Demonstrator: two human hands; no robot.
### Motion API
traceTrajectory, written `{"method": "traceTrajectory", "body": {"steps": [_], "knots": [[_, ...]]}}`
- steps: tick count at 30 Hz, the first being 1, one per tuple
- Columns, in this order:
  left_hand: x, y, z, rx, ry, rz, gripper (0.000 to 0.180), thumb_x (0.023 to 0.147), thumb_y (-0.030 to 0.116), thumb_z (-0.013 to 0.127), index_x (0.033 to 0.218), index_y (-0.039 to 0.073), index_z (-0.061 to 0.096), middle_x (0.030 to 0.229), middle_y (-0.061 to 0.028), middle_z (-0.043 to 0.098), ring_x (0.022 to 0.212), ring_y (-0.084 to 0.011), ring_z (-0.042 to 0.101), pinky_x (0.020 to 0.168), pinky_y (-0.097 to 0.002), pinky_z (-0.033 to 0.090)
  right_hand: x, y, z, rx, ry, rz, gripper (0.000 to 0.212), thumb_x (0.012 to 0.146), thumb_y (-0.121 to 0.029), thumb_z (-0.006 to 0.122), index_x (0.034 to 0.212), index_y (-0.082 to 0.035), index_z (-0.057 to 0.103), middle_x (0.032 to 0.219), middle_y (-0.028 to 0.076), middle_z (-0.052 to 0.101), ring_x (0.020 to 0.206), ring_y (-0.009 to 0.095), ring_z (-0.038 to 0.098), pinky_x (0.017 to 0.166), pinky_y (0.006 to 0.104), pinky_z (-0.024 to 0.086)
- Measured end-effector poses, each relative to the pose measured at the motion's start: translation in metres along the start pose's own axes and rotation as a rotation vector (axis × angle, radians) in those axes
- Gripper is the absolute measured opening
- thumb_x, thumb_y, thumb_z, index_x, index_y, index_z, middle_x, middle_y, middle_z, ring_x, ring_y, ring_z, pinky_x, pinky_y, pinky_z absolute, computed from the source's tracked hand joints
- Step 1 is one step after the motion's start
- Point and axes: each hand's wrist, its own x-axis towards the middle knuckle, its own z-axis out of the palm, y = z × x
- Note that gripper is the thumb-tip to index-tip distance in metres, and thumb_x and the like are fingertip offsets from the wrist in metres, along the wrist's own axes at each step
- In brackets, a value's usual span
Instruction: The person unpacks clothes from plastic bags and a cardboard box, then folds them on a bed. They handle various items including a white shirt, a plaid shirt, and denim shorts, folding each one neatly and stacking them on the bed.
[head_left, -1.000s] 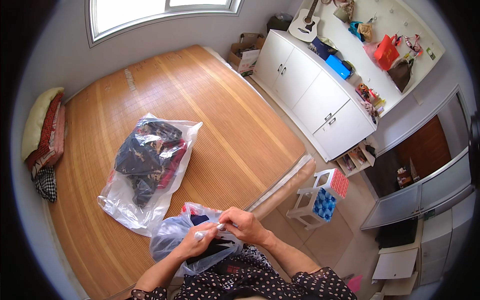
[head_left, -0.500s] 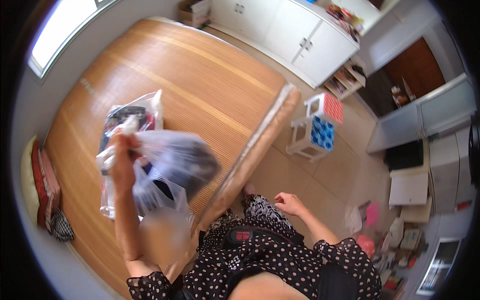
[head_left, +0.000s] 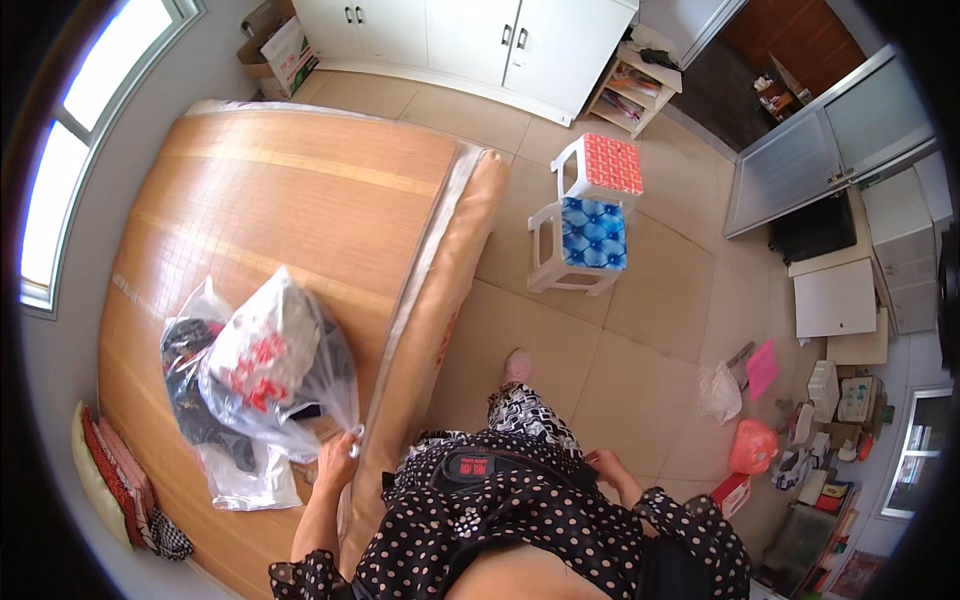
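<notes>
My left hand point(head_left: 338, 458) is closed around the gathered neck of a clear plastic bag point(head_left: 345, 395), near the edge of a bed covered with a bamboo mat point(head_left: 290, 210). White cloth with red print and darker fabric show through the bag's film. Beneath and beside it lies a second clear plastic bag point(head_left: 250, 478), with dark clothing inside and its loose film spread on the mat. My right hand point(head_left: 607, 468) hangs beside my right hip near the patterned trousers, its fingers loosely apart with nothing visible in them.
Two white stools, one with a red top point(head_left: 612, 165) and one with a blue top point(head_left: 594, 234), stand right of the bed. Folded cushions point(head_left: 115, 470) lie at its left edge. White cabinets point(head_left: 465, 45) line the far wall. A red bag point(head_left: 753, 447) sits on the right.
My left hand has come down and nearer with the bag's neck; the bag now rests on the other bag. My right hand has drawn in to my hip. The view has shifted.
</notes>
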Motion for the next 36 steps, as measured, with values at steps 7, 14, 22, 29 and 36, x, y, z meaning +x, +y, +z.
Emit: {"method": "traceTrajectory", "body": {"steps": [7, 14, 22, 29, 36], "knots": [[0.010, 0.053, -0.003, 0.230, -0.123, -0.371, 0.019, 0.065, 0.007, 0.057, 0.084, 0.010, 0.059, 0.095, -0.0116, 0.056, 0.093, -0.0313, 0.052, 0.079, -0.0429, 0.039, 0.077, -0.037, -0.136, 0.103, 0.041, 0.013, 0.023, 0.077, -0.010, 0.057, 0.098, -0.002, 0.055, 0.070, 0.006, 0.058, 0.061, 0.012, 0.057, 0.050, 0.0239, 0.045], [-0.005, 0.120, -0.022, 0.530, 0.178, -0.464, 0.042, 0.059, 0.011, 0.066, 0.097, 0.003, 0.053, 0.131, -0.0164, 0.031, 0.118, -0.0324, 0.034, 0.097, -0.0413, 0.027, 0.148, -0.162, -0.252, 0.192, 0.237, -0.102, 0.018, 0.080, -0.009, 0.052, 0.096, -0.002, 0.052, 0.071, 0.005, 0.059, 0.059, 0.013, 0.057, 0.049, 0.0253, 0.046], [0.033, 0.066, 0.015, 0.037, -0.530, -1.080, 0.040, 0.067, 0.031, 0.061, 0.097, 0.004, 0.059, 0.107, -0.0185, 0.055, 0.101, -0.0286, 0.053, 0.083, -0.0373, 0.042, 0.120, -0.192, -0.265, 0.032, 0.036, 0.034, 0.007, 0.075, -0.007, 0.054, 0.079, -0.001, 0.057, 0.062, 0.009, 0.057, 0.050, 0.019, 0.057, 0.040, 0.0288, 0.044], [0.192, 0.149, -0.007, -0.257, -0.338, -0.811, 0.039, 0.075, 0.037, 0.050, 0.094, 0.005, 0.063, 0.085, -0.0135, 0.064, 0.083, -0.0256, 0.061, 0.077, -0.0323, 0.046, 0.229, -0.202, -0.277, 0.246, -0.068, 0.147, 0.015, 0.077, -0.012, 0.056, 0.085, 0.000, 0.058, 0.070, 0.010, 0.060, 0.058, 0.017, 0.059, 0.050, 0.0277, 0.046], [0.329, 0.186, 0.006, -0.605, -0.283, -0.902, 0.037, 0.075, 0.032, 0.051, 0.099, 0.006, 0.061, 0.084, -0.0108, 0.065, 0.079, -0.0192, 0.062, 0.072, -0.0301, 0.047, 0.299, -0.368, -0.336, 0.137, -0.040, -0.110, 0.020, 0.078, -0.014, 0.057, 0.089, 0.002, 0.058, 0.075, 0.010, 0.061, 0.064, 0.017, 0.059, 0.058, 0.0275, 0.047]]}}
